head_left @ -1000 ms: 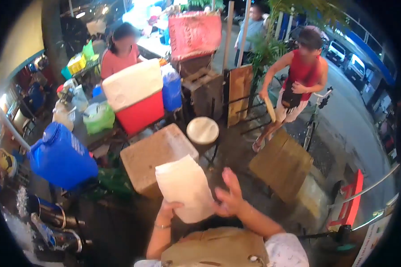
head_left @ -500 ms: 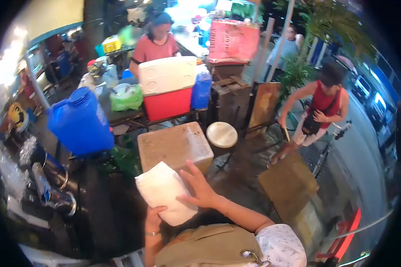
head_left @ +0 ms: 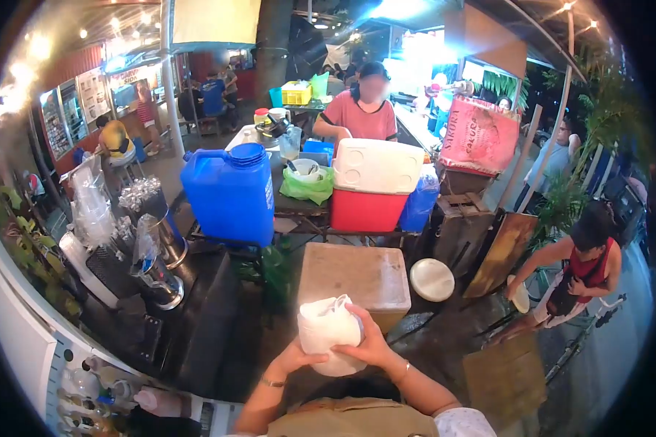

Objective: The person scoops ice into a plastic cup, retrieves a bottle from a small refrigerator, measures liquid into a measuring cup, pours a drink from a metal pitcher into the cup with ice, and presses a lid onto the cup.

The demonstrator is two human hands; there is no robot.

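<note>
A white cloth or paper bundle (head_left: 329,331), its exact material unclear, is held up in front of my chest, bunched and rounded with a folded upper edge. My left hand (head_left: 299,357) grips its lower left side, the thumb lying across the front. Around the right side is my right hand (head_left: 372,341), fingers on the upper edge and thumb on the front. Just beyond the bundle stands a foam box with a brown-stained lid (head_left: 357,273).
Ahead are a blue jug (head_left: 227,193), a red and white cooler (head_left: 372,186) and a round stool (head_left: 432,280). Metal cup holders (head_left: 164,288) stand on a dark counter at left. One person (head_left: 364,113) is behind the cooler, another (head_left: 583,269) at right.
The bundle has gone from a flat sheet to a bunched shape. My right hand, spread before, has closed on it. The view has swung left, and the person at right bends lower.
</note>
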